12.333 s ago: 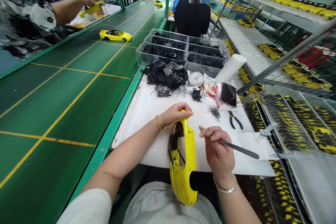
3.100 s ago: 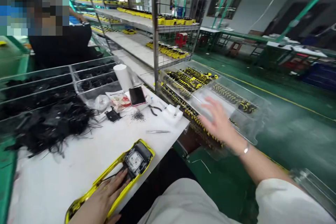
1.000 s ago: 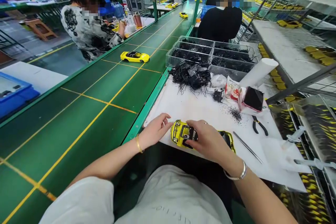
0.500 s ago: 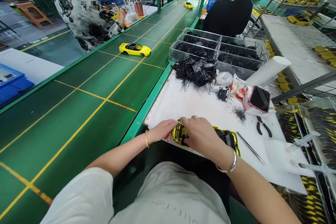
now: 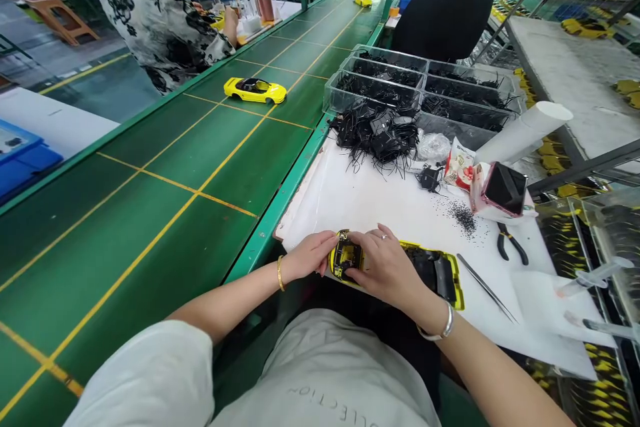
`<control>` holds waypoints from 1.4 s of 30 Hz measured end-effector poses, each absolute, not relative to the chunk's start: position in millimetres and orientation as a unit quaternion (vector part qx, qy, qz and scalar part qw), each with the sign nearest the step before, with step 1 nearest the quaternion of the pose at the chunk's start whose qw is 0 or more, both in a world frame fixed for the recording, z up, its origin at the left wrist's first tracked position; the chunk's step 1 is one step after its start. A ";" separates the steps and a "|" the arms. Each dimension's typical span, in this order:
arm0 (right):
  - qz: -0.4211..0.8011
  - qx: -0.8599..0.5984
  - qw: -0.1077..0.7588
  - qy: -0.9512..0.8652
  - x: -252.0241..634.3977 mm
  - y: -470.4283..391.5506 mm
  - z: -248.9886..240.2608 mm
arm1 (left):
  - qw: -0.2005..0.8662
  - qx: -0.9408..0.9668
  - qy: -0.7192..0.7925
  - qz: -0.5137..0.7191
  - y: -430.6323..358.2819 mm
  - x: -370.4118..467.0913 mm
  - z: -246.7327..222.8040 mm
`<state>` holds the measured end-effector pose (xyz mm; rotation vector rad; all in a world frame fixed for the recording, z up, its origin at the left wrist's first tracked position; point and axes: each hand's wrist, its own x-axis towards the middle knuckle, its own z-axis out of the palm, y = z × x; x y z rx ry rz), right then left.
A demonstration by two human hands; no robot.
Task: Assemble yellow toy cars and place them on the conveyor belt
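Note:
A yellow toy car body point(image 5: 457, 287) lies on the white worktop near its front edge, its black inner parts facing up. My left hand point(image 5: 315, 253) grips its left end, fingers closed against the rim. Over the middle of the body, my right hand point(image 5: 387, 263) is curled, thumb and fingers on either side of the black and yellow parts at the left end. Whether a small piece sits under my right fingertips is hidden. Just right of the body lie tweezers point(image 5: 487, 288), and beyond them black-handled pliers point(image 5: 512, 244).
Black wired parts point(image 5: 383, 137) are heaped before a clear divided tray point(image 5: 425, 90). Tiny black bits point(image 5: 463, 217), a phone point(image 5: 505, 188) and syringes point(image 5: 595, 277) lie to the right. Left runs a green conveyor point(image 5: 165, 227) carrying a yellow car point(image 5: 255, 90). Two co-workers sit further off.
My right hand's fingers have shifted and lifted slightly, showing more of the car body's left end. My left hand keeps its grip. The view has turned slightly, so the worktop items appear further right.

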<state>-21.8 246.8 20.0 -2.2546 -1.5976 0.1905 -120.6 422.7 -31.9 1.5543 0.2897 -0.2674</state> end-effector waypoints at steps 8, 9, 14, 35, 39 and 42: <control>0.089 -0.792 0.150 -0.585 -25.8 256.9 18.8 | 0.676 0.709 0.154 -0.124 421.8 -120.8 -33.3; 0.098 -0.797 0.136 -0.580 -26.3 258.8 21.7 | 0.675 0.710 0.158 -0.127 421.7 -120.3 -33.3; 0.108 -0.801 0.158 -0.567 -27.0 252.1 24.1 | 0.666 0.719 0.146 -0.136 421.6 -119.2 -32.3; 0.193 -0.847 0.406 -0.284 -113.7 141.2 -3.4 | 0.614 0.670 0.116 -0.401 429.4 -137.5 7.7; 0.395 -0.738 0.542 -0.080 -113.1 134.5 -44.2 | 0.658 0.620 0.099 -0.416 400.8 -120.9 -7.2; 0.365 -0.717 0.592 -0.051 -112.3 139.6 -56.3 | 0.710 0.588 0.099 -0.375 380.2 -118.6 -24.6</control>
